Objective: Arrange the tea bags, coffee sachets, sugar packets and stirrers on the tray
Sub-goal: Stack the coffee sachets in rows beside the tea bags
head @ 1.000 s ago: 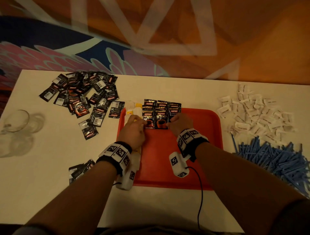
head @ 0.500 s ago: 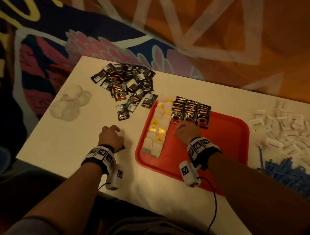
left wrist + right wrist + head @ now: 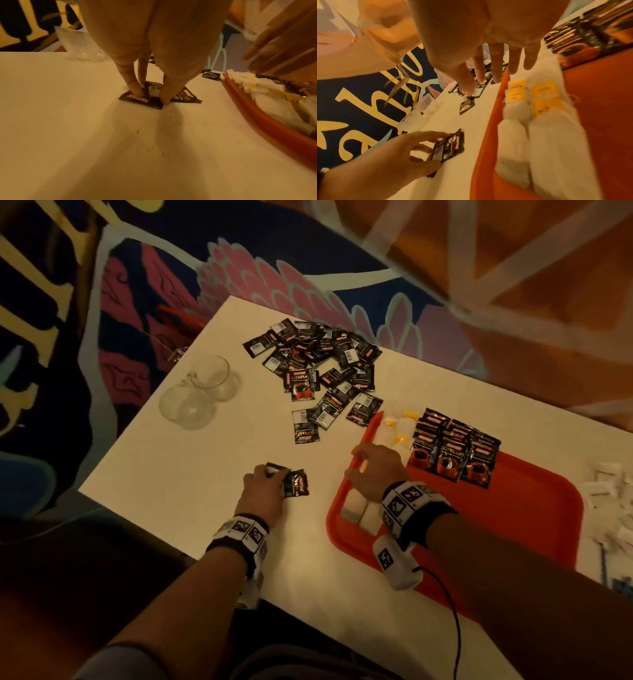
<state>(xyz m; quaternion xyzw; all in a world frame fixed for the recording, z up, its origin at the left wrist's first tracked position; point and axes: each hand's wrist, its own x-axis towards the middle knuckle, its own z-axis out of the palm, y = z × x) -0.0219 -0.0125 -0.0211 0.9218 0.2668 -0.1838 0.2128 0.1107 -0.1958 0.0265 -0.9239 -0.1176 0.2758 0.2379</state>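
Tray (image 3: 534, 529), red, is sitting on the white table (image 3: 191, 474) with two columns of tea bags (image 3: 363, 513) along its left edge and a block of coffee sachets (image 3: 452, 453) beside them at its far side. A second ago both your hands were working at that block; now you are splitting them. Your right hand (image 3: 375, 474) is hovering over the tray's left rim, fingers spread and holding nothing. Your left hand (image 3: 262, 494) is leaving the tray for the table just left of it, where its fingertips (image 3: 137, 92) are pinching a small stack of loose sachets (image 3: 294, 482). The big pile of sachets (image 3: 318, 364) is lying beyond the tray's far-left corner, sugar packets (image 3: 613, 494) off its right edge. You are, it seems, fetching the next coffee batch; sugar and stirrers are waiting.
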